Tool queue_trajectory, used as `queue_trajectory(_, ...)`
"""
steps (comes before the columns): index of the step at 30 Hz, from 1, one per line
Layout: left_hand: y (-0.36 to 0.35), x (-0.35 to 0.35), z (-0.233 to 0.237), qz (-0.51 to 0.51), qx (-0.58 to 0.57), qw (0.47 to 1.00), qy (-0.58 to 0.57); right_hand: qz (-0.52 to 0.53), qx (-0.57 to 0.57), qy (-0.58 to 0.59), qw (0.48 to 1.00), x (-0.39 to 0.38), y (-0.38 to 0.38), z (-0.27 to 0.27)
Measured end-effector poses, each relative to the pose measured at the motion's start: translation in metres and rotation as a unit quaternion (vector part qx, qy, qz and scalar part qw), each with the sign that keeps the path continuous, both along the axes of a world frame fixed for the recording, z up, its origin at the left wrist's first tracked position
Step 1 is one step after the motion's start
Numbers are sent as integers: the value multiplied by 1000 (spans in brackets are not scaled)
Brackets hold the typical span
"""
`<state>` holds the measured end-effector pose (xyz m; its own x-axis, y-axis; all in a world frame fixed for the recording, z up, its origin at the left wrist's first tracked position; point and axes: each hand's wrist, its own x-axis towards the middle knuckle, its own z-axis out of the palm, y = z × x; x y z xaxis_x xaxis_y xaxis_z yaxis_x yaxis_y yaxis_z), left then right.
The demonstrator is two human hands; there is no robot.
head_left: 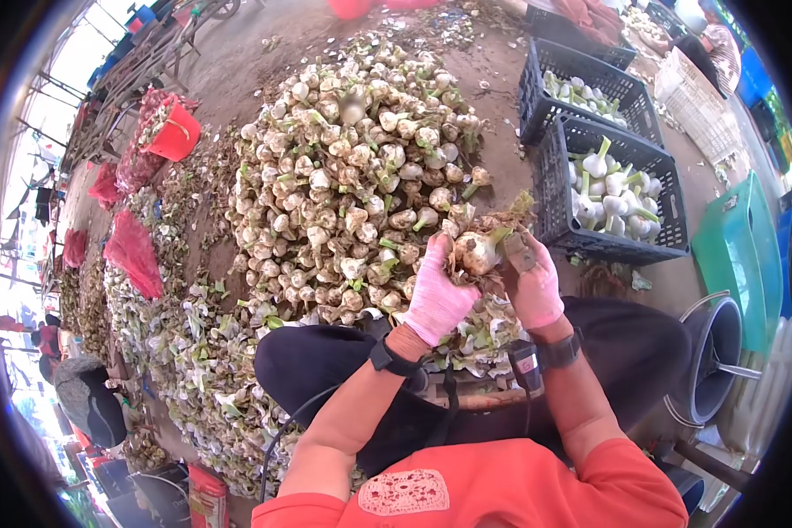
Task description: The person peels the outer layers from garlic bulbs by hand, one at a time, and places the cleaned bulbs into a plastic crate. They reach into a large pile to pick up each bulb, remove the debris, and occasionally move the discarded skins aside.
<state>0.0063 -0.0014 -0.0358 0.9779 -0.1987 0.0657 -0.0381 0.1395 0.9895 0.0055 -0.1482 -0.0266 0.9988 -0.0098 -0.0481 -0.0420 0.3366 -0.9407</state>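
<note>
A garlic bulb with loose brown outer skin and a short green stem is held up between my gloved hands. My left hand, in a pink-and-white glove, wraps its fingers round the bulb's left side. On the other side, my right hand has its soil-stained fingertips closed at the stem and dry skin; their exact grip is partly hidden. Just beyond both hands lies a large heap of unpeeled garlic bulbs. Peeled skins and leaves are piled below the hands, between my knees.
Black crates with cleaned white garlic stand at the right, near a green bin and a grey bucket. Discarded leaves cover the left ground. A red bucket tips over beside red mesh bags. Another person sits far right.
</note>
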Motion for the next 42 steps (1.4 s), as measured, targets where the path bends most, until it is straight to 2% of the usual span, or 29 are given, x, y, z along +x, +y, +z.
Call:
queue_trajectory(1, -2, 0, 1, 26, 47, 998, -27, -30, -117, -75, 990, 0, -2, -8)
queue_trajectory(2, -5, -1, 3, 50, 95, 993, -53, -30, -117, -74, 990, 0, -7, -13)
queue_trajectory(3, -7, -4, 9, 49, 95, 993, -51, -6, -37, -20, 999, 2, -1, 13)
queue_trajectory(4, -8, -8, 18, 79, 177, 974, -120, 18, 44, 33, 998, 3, 2, 27)
queue_trajectory(5, -9, -9, 23, 108, 256, 942, -189, 15, 44, 33, 998, 2, 2, 27)
queue_trajectory(10, -12, -8, 21, 97, 198, 963, -156, 18, 34, 49, 998, 0, -2, 26)
queue_trajectory(12, -11, -5, 4, 46, -15, 999, -4, 24, 6, 37, 999, 0, -4, 31)
queue_trajectory(13, -11, -1, -7, 47, -16, 999, -4, 31, -22, 25, 999, 0, -4, 33)
queue_trajectory(14, -12, 4, -17, 28, -176, 978, 108, 33, -23, 25, 999, 0, -4, 32)
queue_trajectory(15, -12, 6, -12, 9, -329, 919, 216, 23, -54, 10, 998, 0, -4, 29)
queue_trajectory(16, -9, 4, -7, 11, -330, 919, 216, 13, -84, -5, 996, -1, -4, 25)
queue_trajectory(17, -5, -1, -1, -15, -199, 969, 145, 14, -84, -4, 996, -2, -7, 21)
queue_trajectory(18, -1, -4, 16, -41, -62, 995, 70, 5, -105, -2, 994, -2, -11, 15)
queue_trajectory(20, 5, -2, 32, -51, -38, 997, 52, -5, -126, -1, 992, -2, -15, 6)
queue_trajectory(22, 7, -2, 26, -98, -231, 949, 193, -27, -183, -47, 982, -2, -17, 1)
queue_trajectory(24, 6, -2, 17, -77, -254, 934, 239, -30, -167, -52, 984, -2, -17, 2)
queue_trajectory(26, 16, -2, 20, -187, -395, 820, 369, -32, -149, -56, 987, -2, -19, 7)
queue_trajectory(27, 18, -4, 26, -176, -407, 797, 411, 34, -193, -97, 976, -3, -23, 18)
queue_trajectory(28, 21, -4, 34, -103, -352, 800, 475, 99, -235, -138, 957, -5, -28, 28)
queue_trajectory(29, 25, -6, 33, -164, -353, 808, 443, 108, -323, -217, 915, -6, -33, 35)
queue_trajectory(30, 29, -6, 31, -225, -351, 812, 408, 106, -324, -218, 915, -6, -32, 34)
queue_trajectory(31, 27, -3, 26, -227, -350, 812, 408, 114, -231, -106, 960, -6, -30, 32)
queue_trajectory(32, 23, 0, 20, -107, -259, 881, 382, 120, -134, 10, 984, -6, -28, 31)
queue_trajectory(33, 20, 1, 20, 16, -161, 924, 346, 119, -135, 11, 984, -7, -26, 29)
queue_trajectory(35, 24, -3, 27, 8, -159, 957, 244, 82, -36, 58, 994, -5, -22, 29)
queue_trajectory(36, 20, -4, 27, 10, -182, 968, 175, 82, -36, 57, 994, -5, -20, 29)
queue_trajectory(38, 7, -15, 29, 31, -109, 983, 144, 104, -46, 40, 993, -6, -18, 30)
queue_trajectory(40, 12, -10, 23, 11, -118, 973, 200, 97, -95, 31, 990, -5, -19, 28)
queue_trajectory(42, 16, -7, 23, -68, -225, 935, 265, 90, -143, 20, 985, -3, -20, 22)
